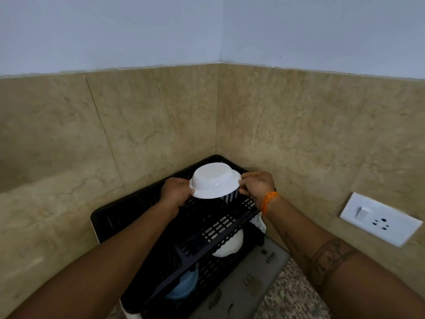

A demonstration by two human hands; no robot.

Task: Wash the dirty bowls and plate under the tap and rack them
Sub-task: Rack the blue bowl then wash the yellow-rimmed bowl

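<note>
1. Both hands' grip clamped on white bowl [215, 181]: left hand [176, 191] and right hand [256, 185] pinching opposite rim edges, bowl upside down over black rack [128, 211].
2. Already racked below: another white bowl [230, 246], a blue bowl [186, 285].
3. Probably late in task; plate and tap out of sight.

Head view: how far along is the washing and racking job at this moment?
Done, apparently: a white bowl and a blue bowl already sit on the lower tier of the black rack. In hand: the left hand and right hand hold an upturned white dish by its rim over the top tier, not yet set down. Left: releasing it; the tap and any remaining dirty dishes are out of view.
</note>
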